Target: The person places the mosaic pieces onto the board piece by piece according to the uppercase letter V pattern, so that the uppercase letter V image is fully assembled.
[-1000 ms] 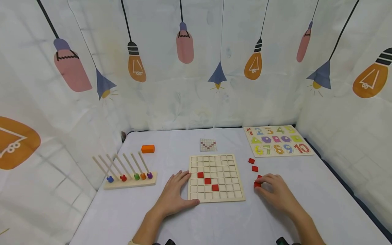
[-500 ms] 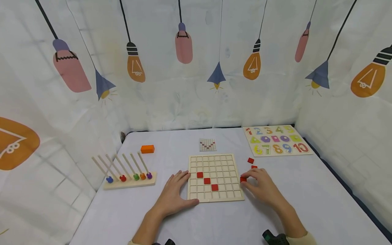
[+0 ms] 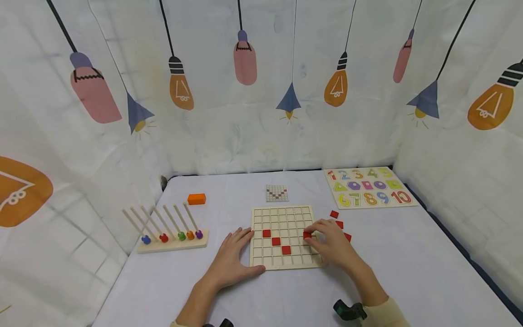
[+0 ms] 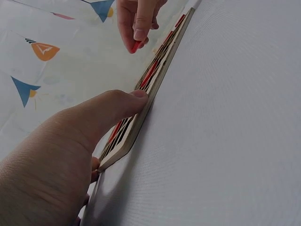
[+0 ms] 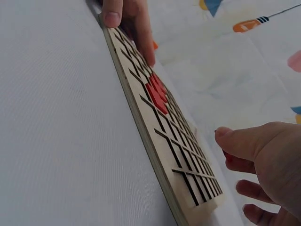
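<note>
Head view: the right hand (image 3: pixel 332 243) pinches a red tile (image 3: pixel 307 235) in a narrow grip over the right side of the gridded board (image 3: pixel 289 232), presumably for precise control. The left hand (image 3: pixel 234 260) spans the board's near-left corner, grip wide, apparently to prevent sliding. Left wrist view: its thumb (image 4: pixel 110 104) rests on the edge. Right wrist view: the right hand mostly hides the tile.

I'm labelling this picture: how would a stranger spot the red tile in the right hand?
On the white table, find the wooden grid board near the middle. Over its right side, the right hand pinches a red tile. Unlike the three matching tiles lying in the board and the loose tiles beside it, this one is held up off the board.
</note>
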`<state>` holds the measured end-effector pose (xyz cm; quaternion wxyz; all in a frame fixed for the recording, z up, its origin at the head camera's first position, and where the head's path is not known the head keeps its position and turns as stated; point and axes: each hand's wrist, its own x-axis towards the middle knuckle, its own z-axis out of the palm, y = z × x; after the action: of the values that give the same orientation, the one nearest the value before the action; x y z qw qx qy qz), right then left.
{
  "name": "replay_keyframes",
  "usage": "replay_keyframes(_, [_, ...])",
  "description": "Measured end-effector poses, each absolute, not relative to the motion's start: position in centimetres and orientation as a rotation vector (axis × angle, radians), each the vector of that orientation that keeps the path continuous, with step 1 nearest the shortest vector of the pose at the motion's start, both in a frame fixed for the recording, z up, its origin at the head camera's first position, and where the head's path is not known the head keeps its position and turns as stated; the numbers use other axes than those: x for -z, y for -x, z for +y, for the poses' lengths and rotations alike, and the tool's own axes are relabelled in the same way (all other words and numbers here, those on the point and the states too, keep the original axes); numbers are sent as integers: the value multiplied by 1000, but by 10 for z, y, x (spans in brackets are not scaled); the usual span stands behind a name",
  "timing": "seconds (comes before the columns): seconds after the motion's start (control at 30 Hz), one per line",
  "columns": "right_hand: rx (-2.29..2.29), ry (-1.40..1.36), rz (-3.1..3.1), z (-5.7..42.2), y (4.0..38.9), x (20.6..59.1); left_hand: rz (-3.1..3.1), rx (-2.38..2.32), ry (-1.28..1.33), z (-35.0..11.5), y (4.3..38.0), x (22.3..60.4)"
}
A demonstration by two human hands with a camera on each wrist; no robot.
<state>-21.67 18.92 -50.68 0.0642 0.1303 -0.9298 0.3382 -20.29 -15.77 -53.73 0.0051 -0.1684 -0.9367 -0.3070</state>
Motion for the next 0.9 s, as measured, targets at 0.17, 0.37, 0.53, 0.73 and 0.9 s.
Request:
replay_keyframes(0.17, [-1020,-397,-2815,178,222,506,-2937,962,528,-158,203,537])
replay_keyframes(0.37, [-1044,-408,-2818,168,227,507,-2940,955,531,-158,204,536])
replay_keyframes(0.53, [-1047,-421,-2825,162,228,507,-2946,948,530,-158,204,537])
replay_keyframes(0.73, [-1042,-469,-2791,154,229,504,-2948,949,526,-158,205,536])
replay_keyframes(0.9, [-1024,-473,-2797,147,230,503,-2961,953,512,-158,205,536])
